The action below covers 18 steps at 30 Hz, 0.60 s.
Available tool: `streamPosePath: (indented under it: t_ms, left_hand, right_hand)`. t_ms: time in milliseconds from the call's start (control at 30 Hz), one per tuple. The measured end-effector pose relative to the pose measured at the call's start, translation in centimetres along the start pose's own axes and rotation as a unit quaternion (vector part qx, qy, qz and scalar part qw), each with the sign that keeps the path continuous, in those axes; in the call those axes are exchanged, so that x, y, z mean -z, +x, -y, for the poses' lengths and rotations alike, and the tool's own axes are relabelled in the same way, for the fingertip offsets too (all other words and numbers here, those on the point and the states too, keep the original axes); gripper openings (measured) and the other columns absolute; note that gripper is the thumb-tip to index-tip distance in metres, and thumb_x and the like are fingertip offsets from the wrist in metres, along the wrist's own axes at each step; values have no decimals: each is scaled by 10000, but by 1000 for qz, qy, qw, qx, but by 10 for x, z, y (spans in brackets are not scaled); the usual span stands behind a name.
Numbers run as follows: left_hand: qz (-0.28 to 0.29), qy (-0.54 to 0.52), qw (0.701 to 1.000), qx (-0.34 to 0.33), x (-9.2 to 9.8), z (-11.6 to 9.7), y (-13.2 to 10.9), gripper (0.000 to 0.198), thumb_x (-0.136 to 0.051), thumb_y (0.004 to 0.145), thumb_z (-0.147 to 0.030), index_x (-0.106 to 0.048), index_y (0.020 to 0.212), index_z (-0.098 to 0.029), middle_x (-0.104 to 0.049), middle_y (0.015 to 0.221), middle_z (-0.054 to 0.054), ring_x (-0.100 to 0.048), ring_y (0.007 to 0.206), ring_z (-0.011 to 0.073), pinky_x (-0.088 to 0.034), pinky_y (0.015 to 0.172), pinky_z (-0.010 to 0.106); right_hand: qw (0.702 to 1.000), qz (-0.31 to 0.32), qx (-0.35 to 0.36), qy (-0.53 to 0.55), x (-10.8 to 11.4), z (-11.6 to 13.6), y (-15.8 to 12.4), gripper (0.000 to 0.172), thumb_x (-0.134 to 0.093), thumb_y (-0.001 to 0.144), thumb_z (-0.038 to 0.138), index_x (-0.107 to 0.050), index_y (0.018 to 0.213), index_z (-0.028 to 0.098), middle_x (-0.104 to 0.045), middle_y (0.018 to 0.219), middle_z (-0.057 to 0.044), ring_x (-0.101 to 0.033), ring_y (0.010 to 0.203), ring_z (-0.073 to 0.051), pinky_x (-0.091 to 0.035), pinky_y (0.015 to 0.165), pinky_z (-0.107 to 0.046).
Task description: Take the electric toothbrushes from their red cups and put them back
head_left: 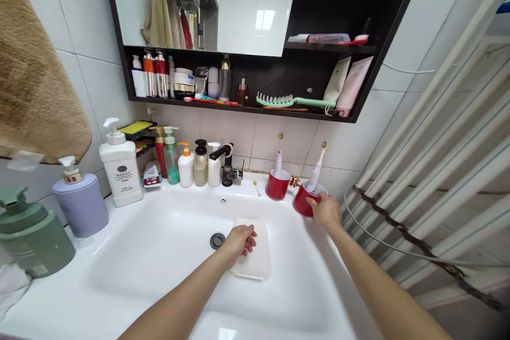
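At the right of the sink rim, my right hand point(327, 211) has its fingers closed on a red cup point(302, 203). A white electric toothbrush point(314, 176) stands tilted in that cup, its head up. Over the basin hovers my left hand point(240, 243), its fingers loosely bent and nothing seen in them. Beneath it, a flat white board point(255, 263) lies in the sink point(167, 244), beside the dark drain point(217, 240). A second red cup point(278, 187) sits left of the first, with a pale toothbrush handle point(278, 163) in it.
A black faucet point(227, 167) rises at the back rim, with several pump bottles point(186, 167) to its left. Larger dispensers point(81, 202) line the left side. Above hangs a dark mirror cabinet point(247, 103). Folded white panels point(438, 170) and a grey hose point(382, 239) flank the right.
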<state>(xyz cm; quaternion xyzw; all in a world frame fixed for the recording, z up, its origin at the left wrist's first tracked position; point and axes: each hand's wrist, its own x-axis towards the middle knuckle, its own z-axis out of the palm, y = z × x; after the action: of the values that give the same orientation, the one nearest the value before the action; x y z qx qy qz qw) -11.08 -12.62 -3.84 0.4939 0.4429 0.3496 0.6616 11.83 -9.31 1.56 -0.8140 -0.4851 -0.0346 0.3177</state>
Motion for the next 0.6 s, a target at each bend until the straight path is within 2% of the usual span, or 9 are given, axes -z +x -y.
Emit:
streamPosePath:
  t_ms: [167,267,367,433,533,600]
  left_hand:
    - [-30,36,998,-47,-6,-10,-3,197,-363,654,-327,-426,632,-142,-438,532,-25,-381,415,40,-243,399,166]
    - [-47,71,991,-99,-18,-24,-3,134,-420,628,-275,-449,649,-146,-479,606,-7,-426,508,57,-306,463,173]
    - [-50,111,979,-163,-30,-36,0,135,-475,595,-225,-491,710,-157,-521,735,10,-459,660,79,-342,615,186]
    - [-50,138,970,-192,-33,-40,3,229,-504,568,-200,-501,795,-170,-522,833,19,-457,751,95,-328,692,193]
    - [-59,174,962,-201,-31,-38,10,418,-536,531,-180,-457,941,-184,-502,927,36,-446,821,124,-315,732,218]
    - [-64,194,960,-194,-28,-33,15,442,-526,535,-170,-442,968,-178,-515,892,41,-460,783,133,-326,711,237]
  right_hand:
    - [993,1,99,-61,20,-9,-53,218,-426,632,336,-534,718,169,-478,849,-89,-479,735,-188,-348,584,-271]
    - [987,28,152,-55,20,-2,-83,181,-440,626,328,-523,696,183,-476,850,-74,-484,726,-176,-352,566,-257]
    - [980,67,189,-17,10,12,-107,117,-447,622,286,-505,664,193,-466,874,-64,-488,720,-171,-357,572,-259]
    - [974,94,208,17,0,23,-119,93,-441,625,258,-496,663,194,-463,892,-63,-492,717,-169,-362,579,-263]
    - [966,121,220,55,-16,37,-130,112,-431,628,225,-497,713,193,-457,937,-72,-496,732,-175,-366,583,-271]
    - [963,133,225,66,-25,44,-133,154,-428,626,211,-496,761,184,-449,972,-85,-499,741,-180,-367,589,-275]
